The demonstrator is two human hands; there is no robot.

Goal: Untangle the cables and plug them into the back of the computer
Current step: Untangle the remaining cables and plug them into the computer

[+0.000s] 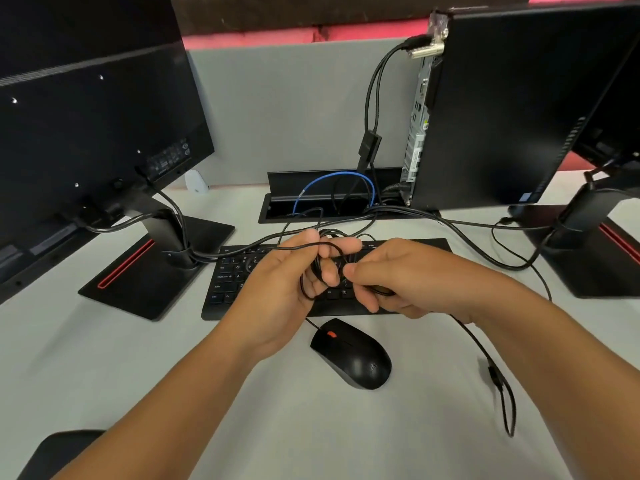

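Note:
A tangle of thin black cables (320, 271) hangs over the black keyboard (232, 278), held between both hands. My left hand (277, 292) has loops of cable wound round its curled fingers. My right hand (398, 282) pinches a strand at the tangle's right side. One cable runs down to the black mouse (351, 353) just in front of the keyboard. Another trails right under my right wrist to a loose end (497, 375) lying on the desk. The small black computer (502, 109) stands upright at the back right, its port panel (417, 133) facing left with two cables plugged in near the top.
A monitor's back and stand (104, 140) fill the left; a second monitor stand (595, 237) is at the far right. An open cable tray (277, 209) with a blue cable (332, 178) sits behind the keyboard. Thicker black cables cross the grey desk (311, 427).

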